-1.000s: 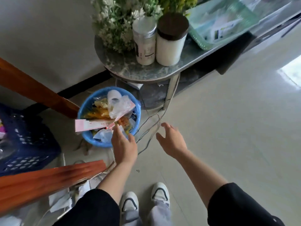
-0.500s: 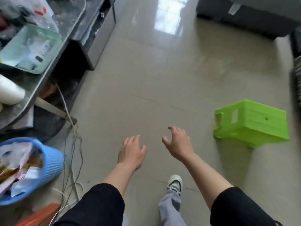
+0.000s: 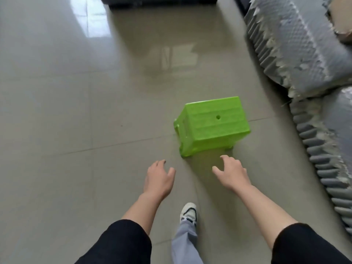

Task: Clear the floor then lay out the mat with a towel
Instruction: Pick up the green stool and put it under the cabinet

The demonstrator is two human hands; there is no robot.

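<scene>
Both hands reach out empty over a glossy grey tiled floor (image 3: pixel 76 111), fingers spread and loosely curled, gripping nothing. Left hand (image 3: pixel 159 180) hangs palm down near the centre of the view, with its thumb turned toward the right hand (image 3: pixel 231 173), which extends a little farther forward, fingertips just short of a bright green plastic stool (image 3: pixel 212 124). That stool stands upright on the tiles directly ahead of the person, apart from both hands, its ribbed rectangular seat marked by a small round hole and a slot cut in its left side; its green tint reflects on the floor between its legs and the right hand. Black sleeves (image 3: pixel 118 242) are pushed up to the elbows on both arms. Below the hands, one white sneaker (image 3: pixel 188 212) with dark trim steps forward from a pale grey trouser leg (image 3: pixel 185 242). Along the right edge runs a grey sofa (image 3: pixel 304 44) whose quilted covering is worn and flaking, its pleated skirt reaching down to the tiles. Dark furniture (image 3: pixel 162 1) lines the far edge of the room, beside a bright patch of window light on the floor. Neither a mat nor a towel can be made out in this view.
</scene>
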